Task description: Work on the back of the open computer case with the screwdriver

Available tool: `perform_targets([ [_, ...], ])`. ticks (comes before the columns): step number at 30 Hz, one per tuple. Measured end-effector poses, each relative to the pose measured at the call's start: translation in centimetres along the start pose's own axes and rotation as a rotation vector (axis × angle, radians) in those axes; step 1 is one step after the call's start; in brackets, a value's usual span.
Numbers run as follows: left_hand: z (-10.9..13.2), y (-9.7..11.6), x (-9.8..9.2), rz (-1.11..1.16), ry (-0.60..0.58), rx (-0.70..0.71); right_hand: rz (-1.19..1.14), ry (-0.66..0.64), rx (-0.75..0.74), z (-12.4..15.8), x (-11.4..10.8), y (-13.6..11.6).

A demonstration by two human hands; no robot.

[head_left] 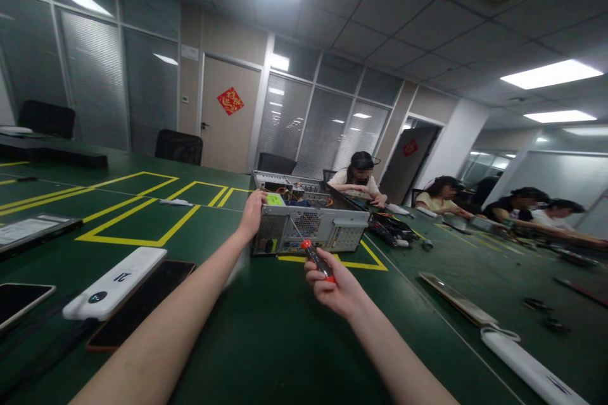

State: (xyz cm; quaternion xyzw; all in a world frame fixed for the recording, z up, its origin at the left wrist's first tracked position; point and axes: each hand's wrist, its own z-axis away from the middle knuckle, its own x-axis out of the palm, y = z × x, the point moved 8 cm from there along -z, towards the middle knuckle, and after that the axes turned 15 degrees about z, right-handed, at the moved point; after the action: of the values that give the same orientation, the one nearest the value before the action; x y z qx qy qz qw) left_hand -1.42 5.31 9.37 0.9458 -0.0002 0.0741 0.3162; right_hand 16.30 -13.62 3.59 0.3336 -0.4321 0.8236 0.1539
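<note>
An opened computer case (pixel 342 234) lies on the green table, its rear panel facing me and wires showing inside. My left hand (pixel 251 215) is closed on the case's upper left corner, beside a yellow-green label (pixel 274 200). In my right hand (pixel 335 285) is a screwdriver (pixel 317 259) with a red and black handle, its fingers wrapped round the grip. The thin shaft points up and left at the rear panel. Whether the tip touches a screw is too small to tell.
Yellow tape (pixel 128 242) marks areas on the table (pixel 256 342). At left lie a white power bank (pixel 114 285), a dark phone (pixel 147 304) and another phone (pixel 23 304). A black tool pouch (pixel 392 229) is right of the case. Several people sit beyond, one person (pixel 356 180) behind the case.
</note>
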Motion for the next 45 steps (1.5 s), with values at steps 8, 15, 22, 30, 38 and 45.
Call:
perform_targets([
  [8, 0.0, 0.4, 0.0, 0.024, -0.012, 0.018, 0.138, 0.028, -0.019, -0.2, -0.2, 0.1],
  [15, -0.1, 0.5, 0.1, -0.001, -0.032, 0.033, 0.158, -0.073, -0.016, 0.3, 1.0, 0.1],
  [22, -0.1, 0.3, 0.1, -0.006, -0.032, 0.022, 0.081, -0.146, 0.014, 0.0, 0.4, 0.2],
  [30, 0.0, 0.5, 0.0, 0.011, -0.014, 0.020, 0.149, -0.034, -0.004, 0.1, 0.1, 0.1],
  [38, -0.1, 0.3, 0.1, -0.007, -0.025, -0.002, 0.189, -0.052, -0.009, 0.2, 0.4, 0.3],
  [45, -0.2, 0.2, 0.1, -0.017, -0.034, 0.029, 0.180, -0.016, -0.052, 0.4, 0.9, 0.0],
])
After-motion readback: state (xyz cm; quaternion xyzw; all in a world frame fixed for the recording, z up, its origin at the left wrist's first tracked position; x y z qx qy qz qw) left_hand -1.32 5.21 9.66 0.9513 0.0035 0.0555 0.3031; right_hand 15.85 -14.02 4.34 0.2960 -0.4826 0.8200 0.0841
